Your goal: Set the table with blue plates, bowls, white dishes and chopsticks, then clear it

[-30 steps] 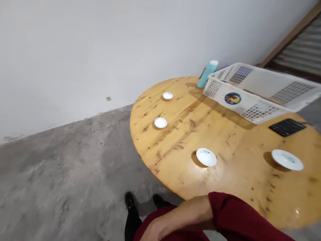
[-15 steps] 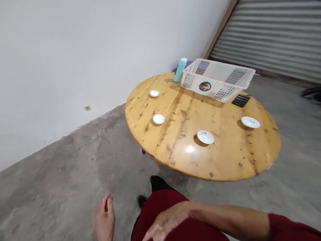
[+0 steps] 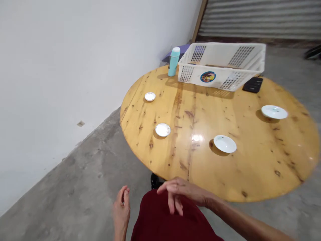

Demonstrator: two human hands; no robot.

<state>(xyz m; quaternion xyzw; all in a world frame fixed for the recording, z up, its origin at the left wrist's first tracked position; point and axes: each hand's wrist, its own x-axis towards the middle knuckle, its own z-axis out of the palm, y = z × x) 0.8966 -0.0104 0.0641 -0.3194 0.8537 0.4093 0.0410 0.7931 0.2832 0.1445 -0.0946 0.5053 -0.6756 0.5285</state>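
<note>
My right hand [image 3: 182, 194] hovers in front of the dark red clothing by the near edge of the round wooden table [image 3: 140, 144]. Its fingers are apart and hold nothing. Lower left, over the grey floor, my left hand [image 3: 122, 209] is raised with loosely bent fingers, a gap beside the thumb and nothing visible in it. Nearest to the hands on the tabletop are a small white dish [image 3: 163, 130] and a larger white bowl [image 3: 225, 144]. Another small white dish [image 3: 150, 96] lies farther left, and a second white bowl [image 3: 274, 112] sits toward the right.
At the table's far side stands a white plastic basket [image 3: 193, 80] with a round sticker. Left of it is a light blue bottle [image 3: 174, 62], and a black slotted tray [image 3: 253, 84] lies at its right. A white wall [image 3: 62, 67] runs along the left.
The view has come closer to the table, which looks larger. My right hand has lifted and its fingers have spread; my left hand has shifted right and slightly up in view.
</note>
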